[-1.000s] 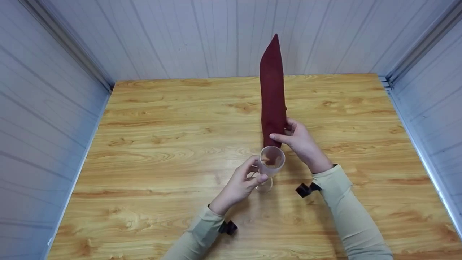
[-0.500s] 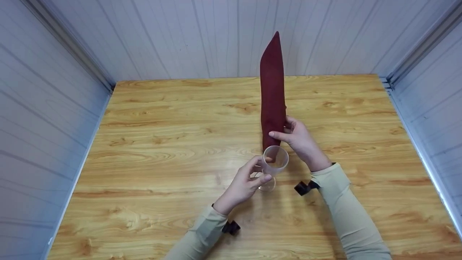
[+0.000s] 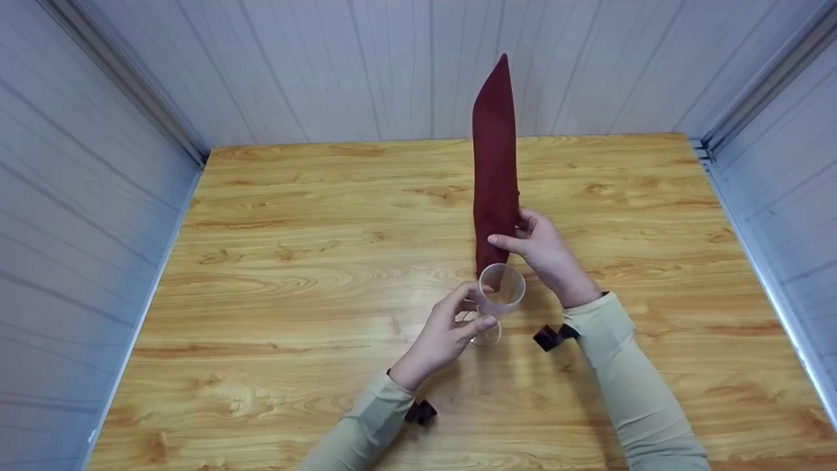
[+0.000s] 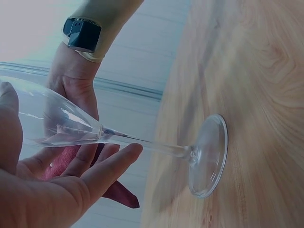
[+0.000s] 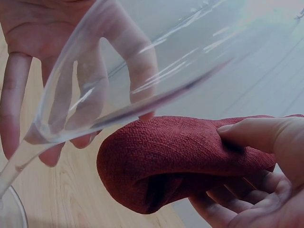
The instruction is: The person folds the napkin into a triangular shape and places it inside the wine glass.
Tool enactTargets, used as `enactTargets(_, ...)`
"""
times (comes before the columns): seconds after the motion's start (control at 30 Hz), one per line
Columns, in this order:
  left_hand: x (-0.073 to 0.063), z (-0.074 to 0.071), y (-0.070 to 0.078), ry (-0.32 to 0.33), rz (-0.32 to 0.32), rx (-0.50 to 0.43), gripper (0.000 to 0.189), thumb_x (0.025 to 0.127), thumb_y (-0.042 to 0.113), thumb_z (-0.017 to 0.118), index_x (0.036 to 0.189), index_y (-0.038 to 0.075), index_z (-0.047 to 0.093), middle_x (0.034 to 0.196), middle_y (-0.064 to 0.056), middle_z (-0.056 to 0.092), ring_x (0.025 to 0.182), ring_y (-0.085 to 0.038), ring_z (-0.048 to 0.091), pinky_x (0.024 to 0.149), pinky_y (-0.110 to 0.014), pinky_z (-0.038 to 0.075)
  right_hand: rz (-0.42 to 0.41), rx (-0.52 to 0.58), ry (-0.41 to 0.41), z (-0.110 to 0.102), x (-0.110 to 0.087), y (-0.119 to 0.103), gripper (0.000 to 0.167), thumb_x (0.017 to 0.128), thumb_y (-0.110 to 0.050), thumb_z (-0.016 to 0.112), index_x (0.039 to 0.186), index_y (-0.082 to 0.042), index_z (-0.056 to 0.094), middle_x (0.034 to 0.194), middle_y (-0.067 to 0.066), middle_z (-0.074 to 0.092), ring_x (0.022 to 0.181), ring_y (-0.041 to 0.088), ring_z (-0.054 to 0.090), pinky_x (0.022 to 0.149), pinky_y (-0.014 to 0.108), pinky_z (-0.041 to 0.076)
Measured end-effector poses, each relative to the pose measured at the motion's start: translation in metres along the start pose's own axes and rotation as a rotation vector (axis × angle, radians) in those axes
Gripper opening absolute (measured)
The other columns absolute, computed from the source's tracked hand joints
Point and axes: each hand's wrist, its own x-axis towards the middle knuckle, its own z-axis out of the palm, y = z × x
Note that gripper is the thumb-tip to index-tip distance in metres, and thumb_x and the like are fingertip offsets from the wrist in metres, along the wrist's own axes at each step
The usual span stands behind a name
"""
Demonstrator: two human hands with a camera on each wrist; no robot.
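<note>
My left hand (image 3: 444, 330) grips a clear stemmed wine glass (image 3: 501, 288) round its bowl, thumb in front and fingers behind. The rim faces up, and the foot (image 4: 207, 156) is low over the wooden table. In my right hand (image 3: 546, 252), thumb and fingers pinch a dark red cloth napkin (image 3: 495, 157) folded into a long strip. Its pointed end stretches away toward the back wall. In the right wrist view, the napkin's rounded, folded lower end (image 5: 128, 166) is outside the bowl, just beside it. Seen from the head, that end overlaps the glass rim.
A wood-grain table (image 3: 294, 261) lies beneath both hands. Pale panelled walls (image 3: 327, 72) close it in at the back and on both sides. Each beige sleeve (image 3: 605, 327) has a small black camera (image 3: 548, 338) strapped at the wrist.
My left hand has carried the glass slightly right. My right hand has moved the napkin a little farther from me, and less of its lower end shows through the glass.
</note>
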Motion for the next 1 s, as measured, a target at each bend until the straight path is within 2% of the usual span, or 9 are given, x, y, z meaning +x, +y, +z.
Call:
enactTargets(0.13, 0.004, -0.001, -0.019, 0.024, 0.015, 0.001, 0.036, 0.089, 0.009, 0.066, 0.122, 0.003, 0.054, 0.118, -0.017, 0.055, 0.104, -0.024, 0.059, 0.081, -0.033, 0.054, 0.003, 0.005, 0.003, 0.001, 0.001, -0.001, 0.051, 0.084, 0.005, 0.069, 0.131, 0.007, 0.049, 0.117, 0.017, 0.06, 0.105, 0.023, 0.062, 0.087, 0.032, 0.051)
enactTargets(0.33, 0.004, -0.01, -0.016, 0.023, 0.023, 0.03, 0.052, 0.087, 0.034, 0.068, 0.124, 0.002, 0.052, 0.115, -0.014, 0.056, 0.102, -0.026, 0.06, 0.084, -0.034, 0.053, 0.001, -0.001, 0.002, 0.001, 0.003, -0.004, 0.05, 0.084, 0.004, 0.069, 0.13, 0.006, 0.049, 0.117, 0.016, 0.06, 0.105, 0.023, 0.061, 0.087, 0.032, 0.051)
enactTargets(0.43, 0.009, -0.019, -0.009, 0.062, 0.027, 0.059, 0.044, 0.095, 0.033, 0.058, 0.122, -0.002, 0.054, 0.105, -0.013, 0.059, 0.094, -0.034, 0.061, 0.08, -0.04, 0.054, 0.008, 0.009, 0.002, 0.0, 0.005, -0.007, 0.05, 0.084, 0.003, 0.07, 0.129, 0.007, 0.049, 0.115, 0.016, 0.061, 0.105, 0.023, 0.061, 0.087, 0.031, 0.051)
enactTargets(0.53, 0.021, -0.029, 0.005, 0.144, 0.011, 0.077, 0.033, 0.101, 0.028, 0.05, 0.113, -0.002, 0.059, 0.092, -0.01, 0.06, 0.084, -0.038, 0.059, 0.073, -0.044, 0.054, 0.006, 0.02, 0.0, -0.001, 0.007, -0.011, 0.05, 0.084, 0.002, 0.07, 0.129, 0.007, 0.049, 0.114, 0.015, 0.062, 0.104, 0.022, 0.062, 0.086, 0.03, 0.051)
enactTargets(0.6, 0.033, -0.037, 0.015, 0.197, -0.003, 0.082, 0.033, 0.1, 0.028, 0.051, 0.107, -0.002, 0.062, 0.086, -0.008, 0.059, 0.081, -0.038, 0.057, 0.071, -0.043, 0.053, 0.002, 0.031, -0.002, -0.002, 0.009, -0.014, 0.05, 0.084, 0.001, 0.07, 0.129, 0.007, 0.049, 0.114, 0.015, 0.061, 0.104, 0.022, 0.061, 0.086, 0.03, 0.051)
enactTargets(0.7, 0.054, -0.05, 0.029, 0.248, -0.04, 0.089, 0.035, 0.098, 0.032, 0.055, 0.106, -0.001, 0.064, 0.087, -0.008, 0.061, 0.082, -0.033, 0.057, 0.074, -0.04, 0.051, 0.003, 0.045, -0.014, -0.001, 0.01, -0.02, 0.052, 0.085, 0.0, 0.07, 0.131, 0.007, 0.047, 0.115, 0.016, 0.061, 0.105, 0.022, 0.061, 0.086, 0.03, 0.051)
enactTargets(0.77, 0.067, -0.057, 0.037, 0.239, -0.076, 0.092, 0.04, 0.097, 0.034, 0.057, 0.11, -0.003, 0.064, 0.094, -0.01, 0.063, 0.088, -0.029, 0.059, 0.079, -0.037, 0.051, 0.008, 0.056, -0.02, 0.0, 0.011, -0.025, 0.054, 0.086, -0.001, 0.07, 0.133, 0.007, 0.046, 0.117, 0.016, 0.06, 0.105, 0.022, 0.06, 0.086, 0.03, 0.051)
enactTargets(0.83, 0.078, -0.062, 0.044, 0.201, -0.124, 0.091, 0.045, 0.095, 0.036, 0.058, 0.117, -0.004, 0.061, 0.103, -0.011, 0.064, 0.094, -0.024, 0.06, 0.083, -0.034, 0.051, 0.007, 0.063, -0.024, 0.001, 0.011, -0.029, 0.055, 0.086, -0.001, 0.07, 0.133, 0.007, 0.044, 0.117, 0.016, 0.06, 0.105, 0.022, 0.061, 0.086, 0.03, 0.051)
enactTargets(1.0, 0.097, -0.067, 0.054, 0.069, -0.217, -0.045, 0.054, 0.095, 0.037, 0.057, 0.129, -0.006, 0.051, 0.119, -0.015, 0.06, 0.105, -0.026, 0.06, 0.091, -0.037, 0.049, -0.008, 0.091, -0.017, 0.004, 0.013, -0.037, 0.053, 0.086, -0.001, 0.069, 0.132, 0.007, 0.045, 0.116, 0.016, 0.061, 0.102, 0.021, 0.062, 0.085, 0.029, 0.051)
